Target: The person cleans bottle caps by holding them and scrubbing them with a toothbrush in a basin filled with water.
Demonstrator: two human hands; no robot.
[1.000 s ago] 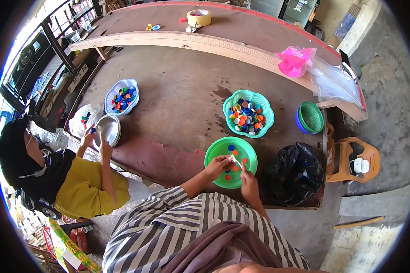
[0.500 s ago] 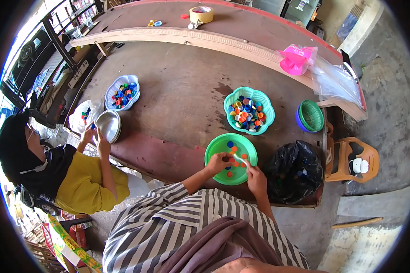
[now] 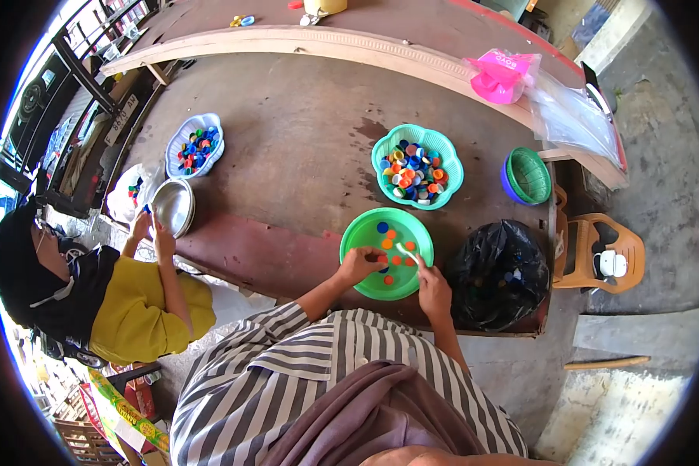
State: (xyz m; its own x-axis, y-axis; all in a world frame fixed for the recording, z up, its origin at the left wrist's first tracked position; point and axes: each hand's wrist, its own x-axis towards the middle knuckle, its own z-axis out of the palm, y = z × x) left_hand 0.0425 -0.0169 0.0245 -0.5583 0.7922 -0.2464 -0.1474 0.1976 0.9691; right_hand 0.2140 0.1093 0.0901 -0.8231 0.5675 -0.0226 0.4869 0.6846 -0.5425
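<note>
In front of me is a round green basin (image 3: 355,231) with several flat orange discs (image 3: 388,280) and a blue one (image 3: 382,227) in it. My left hand (image 3: 359,266) is over the basin's left side, its fingers pinched together at an orange disc (image 3: 382,259). At the right rim, my right hand (image 3: 435,293) is closed around a slim white tool (image 3: 406,252). The tool slants over the basin, tip up and left; its exact kind is too small to make out. Just behind the basin stands a turquoise basket (image 3: 457,172) heaped with coloured bottle caps (image 3: 414,172).
A black plastic bag (image 3: 499,276) lies right of the basin, with nested green and purple baskets (image 3: 530,177) behind it. At left are a pale blue basket (image 3: 217,128), metal bowls (image 3: 175,208) and another person (image 3: 144,303) handling something small. A wooden rail (image 3: 342,44) crosses the table.
The view has shifted, so the table's things sit higher in the picture. My left hand has drawn slightly away from the white tool; the right hand still grips it.
</note>
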